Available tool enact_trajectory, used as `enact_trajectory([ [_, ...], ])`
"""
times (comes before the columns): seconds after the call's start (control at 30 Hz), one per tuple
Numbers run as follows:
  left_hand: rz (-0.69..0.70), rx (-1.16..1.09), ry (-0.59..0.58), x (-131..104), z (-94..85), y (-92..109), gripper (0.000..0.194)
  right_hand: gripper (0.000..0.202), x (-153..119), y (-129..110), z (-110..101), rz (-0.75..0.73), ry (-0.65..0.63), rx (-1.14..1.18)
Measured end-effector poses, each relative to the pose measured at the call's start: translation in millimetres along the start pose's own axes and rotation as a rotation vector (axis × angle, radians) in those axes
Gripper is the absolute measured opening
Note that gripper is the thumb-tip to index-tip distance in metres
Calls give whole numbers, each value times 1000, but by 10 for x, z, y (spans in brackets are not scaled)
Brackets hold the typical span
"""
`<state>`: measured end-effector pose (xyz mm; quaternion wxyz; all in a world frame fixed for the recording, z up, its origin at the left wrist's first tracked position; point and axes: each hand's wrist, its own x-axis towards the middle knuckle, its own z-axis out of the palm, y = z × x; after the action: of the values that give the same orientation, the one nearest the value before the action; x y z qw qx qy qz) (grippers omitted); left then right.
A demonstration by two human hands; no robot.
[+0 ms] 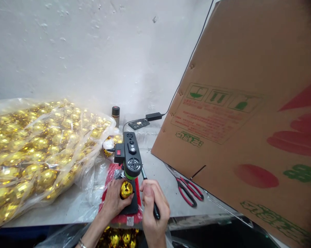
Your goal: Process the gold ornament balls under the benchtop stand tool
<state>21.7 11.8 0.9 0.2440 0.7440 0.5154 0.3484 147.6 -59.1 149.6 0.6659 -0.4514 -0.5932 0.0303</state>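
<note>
My left hand (114, 199) is closed around a shiny gold faceted ball (126, 189), its thumb and fingers on either side of it. The ball sits under the head of a black press-like device (131, 151), above the device's dark base. On the device's right side, my right hand (155, 203) is wrapped round a black-handled lever (156, 210). A red sheet (111, 172) lies beneath the base.
A clear bag of gold balls (47, 151) fills the left. Red-handled scissors (187, 191) lie right of my right hand, beside a large cardboard box (238, 120). Behind the device stand a dark-capped bottle (115, 115) and a black adapter (154, 116). More gold balls (119, 238) show below the table edge.
</note>
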Motion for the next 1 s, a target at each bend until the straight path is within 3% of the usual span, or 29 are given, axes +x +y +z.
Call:
enact_trajectory([
  [0.33,-62,-18,-58,-27,27,-29,35,33,-453,484,80,-113,52,-15],
  [1.0,-50,-64,-21,-65,123,-93,35,36,-543,595,156,-123,132,-41],
])
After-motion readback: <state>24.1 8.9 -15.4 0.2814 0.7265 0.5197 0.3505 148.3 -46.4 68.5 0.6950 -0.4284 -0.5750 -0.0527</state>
